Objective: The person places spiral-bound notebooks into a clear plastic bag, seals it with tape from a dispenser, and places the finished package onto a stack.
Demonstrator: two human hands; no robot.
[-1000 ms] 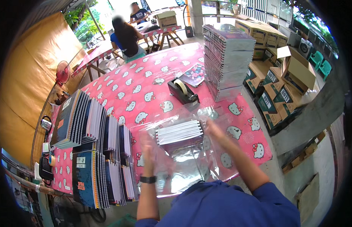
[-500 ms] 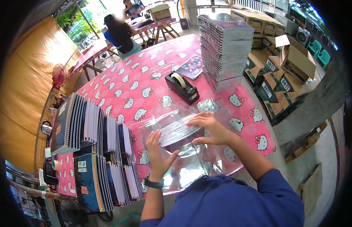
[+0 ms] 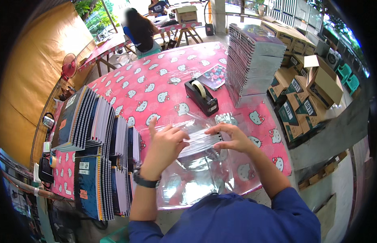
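Note:
A small bundle of spiral notebooks lies before me, white page edges upward, in clear plastic film. My left hand is over the bundle's left end, most fingers curled down onto the film and one finger raised; what lies under the fingertips is partly hidden. At the bundle's right end, my right hand grips it, fingers along the far side and thumb on the near side. Just beyond stands a black tape dispenser with a roll of clear tape.
Dark-covered spiral notebooks stand in rows at the left. A tall stack of wrapped notebooks rises at the back right, beside a flower-covered notebook. Cardboard boxes are piled on the right. Two people sit at a far table.
My left hand has moved from flat beside the bundle's left end to over it, its fingers curling. My right hand has closed in on the right end. The view has shifted slightly.

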